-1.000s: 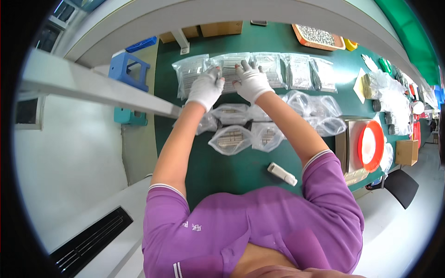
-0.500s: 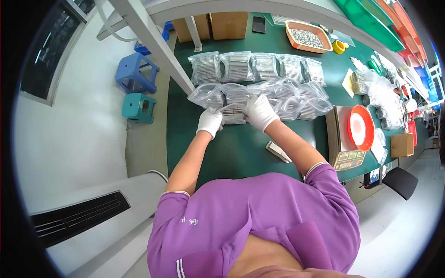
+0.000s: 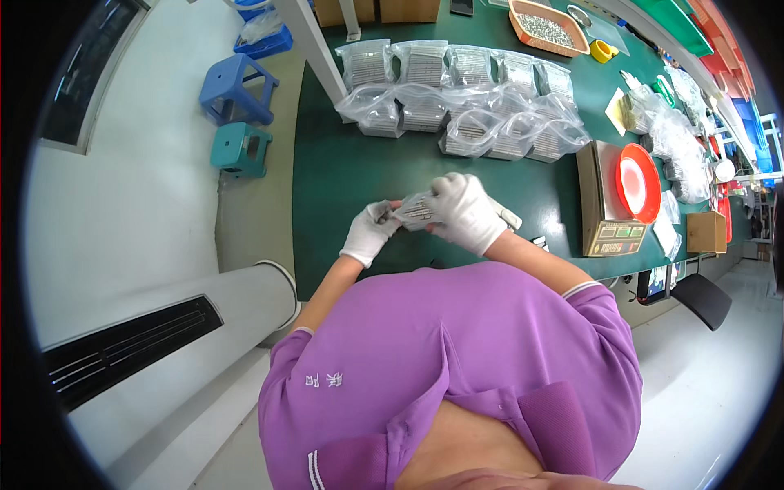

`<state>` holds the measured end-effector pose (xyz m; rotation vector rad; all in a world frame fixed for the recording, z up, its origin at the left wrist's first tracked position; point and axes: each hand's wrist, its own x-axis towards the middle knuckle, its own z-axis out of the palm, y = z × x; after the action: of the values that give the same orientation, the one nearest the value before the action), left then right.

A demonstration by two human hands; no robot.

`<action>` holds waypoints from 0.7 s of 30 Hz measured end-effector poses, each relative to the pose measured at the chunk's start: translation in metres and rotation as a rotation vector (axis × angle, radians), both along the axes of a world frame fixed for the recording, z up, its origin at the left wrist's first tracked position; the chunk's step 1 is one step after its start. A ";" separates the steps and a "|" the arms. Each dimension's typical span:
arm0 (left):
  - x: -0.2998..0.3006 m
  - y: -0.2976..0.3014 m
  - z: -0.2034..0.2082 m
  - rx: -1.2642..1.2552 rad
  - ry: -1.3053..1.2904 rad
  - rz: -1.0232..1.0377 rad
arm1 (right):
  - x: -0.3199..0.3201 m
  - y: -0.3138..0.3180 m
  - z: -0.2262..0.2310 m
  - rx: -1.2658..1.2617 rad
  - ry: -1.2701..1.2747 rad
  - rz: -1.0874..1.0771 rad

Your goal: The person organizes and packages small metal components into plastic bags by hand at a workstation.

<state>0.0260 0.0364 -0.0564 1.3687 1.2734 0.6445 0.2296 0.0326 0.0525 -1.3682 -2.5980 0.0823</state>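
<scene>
Green worktable [image 3: 351, 175] runs under & beyond both hands. Filled clear plastic bags [image 3: 425, 65] of slim grey pcs lie in rows on it, past the hands: back row of 5, then overlapping ones nearer, loose plastic puffed up. Blue plastic stool [image 3: 238, 90] is on the floor, well L of the hands; teal stool [image 3: 237, 149] just beside it. Bench scale [image 3: 618, 245] sits R of the R hand, w/ round red basin [image 3: 652, 184] on top. Shallow orange tray [image 3: 572, 52], full of small shiny metal pcs, is far past R hand, a bit R. Cardboard box [image 3: 706, 233] is well R, beyond the scale.

White-gloved R hand [image 3: 467, 214] has fingers curled over, pinching R end of a small clear bag [image 3: 417, 211]; gloved L hand [image 3: 369, 232] pinches its L end. Bag is btwn the 2 hands, near table's front edge, well apart from the rows; slim pcs inside. White stapler-like tool [image 3: 510, 217] is just R of R hand, partly hidden by it. Yellow tape roll [image 3: 603, 52] is near the tray; black phone [image 3: 461, 6] is far past the hands.
</scene>
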 end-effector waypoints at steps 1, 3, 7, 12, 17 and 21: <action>0.006 -0.001 0.002 0.127 -0.046 0.107 | -0.010 0.001 0.000 -0.091 -0.004 0.060; 0.011 0.005 -0.001 0.171 0.018 0.100 | -0.024 0.005 -0.044 -0.114 -0.032 -0.039; 0.005 -0.002 -0.005 0.269 0.096 0.158 | -0.021 -0.002 -0.044 -0.217 0.181 -0.111; 0.009 -0.012 -0.008 0.375 0.164 0.120 | -0.007 -0.004 -0.071 -0.875 0.766 -0.366; 0.006 -0.019 -0.032 0.393 0.365 0.048 | -0.010 -0.004 -0.084 -0.677 0.893 -0.372; 0.009 -0.022 -0.033 0.502 0.534 -0.168 | -0.017 -0.001 -0.064 -0.312 0.668 -0.144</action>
<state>0.0347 0.0147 -0.0894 2.1423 1.4410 0.5145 0.2126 0.0321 -0.0119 -1.3163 -1.9740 0.8011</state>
